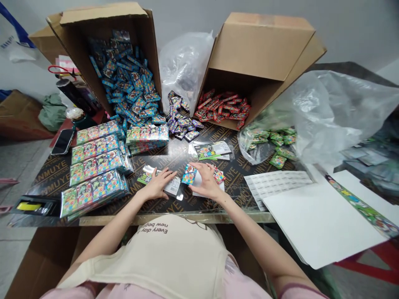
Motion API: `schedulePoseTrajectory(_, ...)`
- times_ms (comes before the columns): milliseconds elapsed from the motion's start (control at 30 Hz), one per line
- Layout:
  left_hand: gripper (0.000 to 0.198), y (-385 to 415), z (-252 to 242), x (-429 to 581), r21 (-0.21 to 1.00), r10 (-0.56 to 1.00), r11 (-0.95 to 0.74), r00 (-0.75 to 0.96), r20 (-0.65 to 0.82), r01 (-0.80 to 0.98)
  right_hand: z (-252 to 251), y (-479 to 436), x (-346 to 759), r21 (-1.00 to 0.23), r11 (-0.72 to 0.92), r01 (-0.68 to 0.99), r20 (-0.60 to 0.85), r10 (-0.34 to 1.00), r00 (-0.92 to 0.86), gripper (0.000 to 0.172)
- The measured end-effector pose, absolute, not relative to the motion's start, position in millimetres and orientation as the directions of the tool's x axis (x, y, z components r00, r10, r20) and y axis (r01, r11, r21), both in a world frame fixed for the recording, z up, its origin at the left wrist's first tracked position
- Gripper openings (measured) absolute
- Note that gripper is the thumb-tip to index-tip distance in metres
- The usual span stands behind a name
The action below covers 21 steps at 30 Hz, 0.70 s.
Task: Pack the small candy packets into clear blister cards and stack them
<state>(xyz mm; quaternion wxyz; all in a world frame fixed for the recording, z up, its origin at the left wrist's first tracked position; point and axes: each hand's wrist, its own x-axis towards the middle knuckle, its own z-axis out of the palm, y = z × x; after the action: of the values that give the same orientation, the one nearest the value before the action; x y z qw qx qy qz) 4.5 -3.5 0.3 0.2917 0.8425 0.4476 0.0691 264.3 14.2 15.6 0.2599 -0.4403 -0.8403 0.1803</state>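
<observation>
Head view:
- Left hand (156, 184): open, fingers lying flat over a silver-backed packet (172, 186).
- Right hand (205, 180): open, fingertips (197, 167) resting on a blue packet (189, 174); it is not closed on it.
- Both packets lie between the hands' wrists and the far table area, on a dark plywood table (52, 178).
- A small red packet (218, 175) sits just beside the right hand, by a white sheet (208, 190).
- Stacks of green packets (96, 168) stand to the left.
- Beyond, a tipped cardboard box (262, 45) holds red packets.
</observation>
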Motion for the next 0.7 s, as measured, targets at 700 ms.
schedulePoseTrajectory(700, 0.122, -0.3, 2.6, 10.6, 0.513, 0.932, -0.342, 0.352, 0.081, 0.787, 14.6, 3.3, 247.8, -0.749, 0.481, 0.455, 0.193, 0.816, -0.545, 0.073)
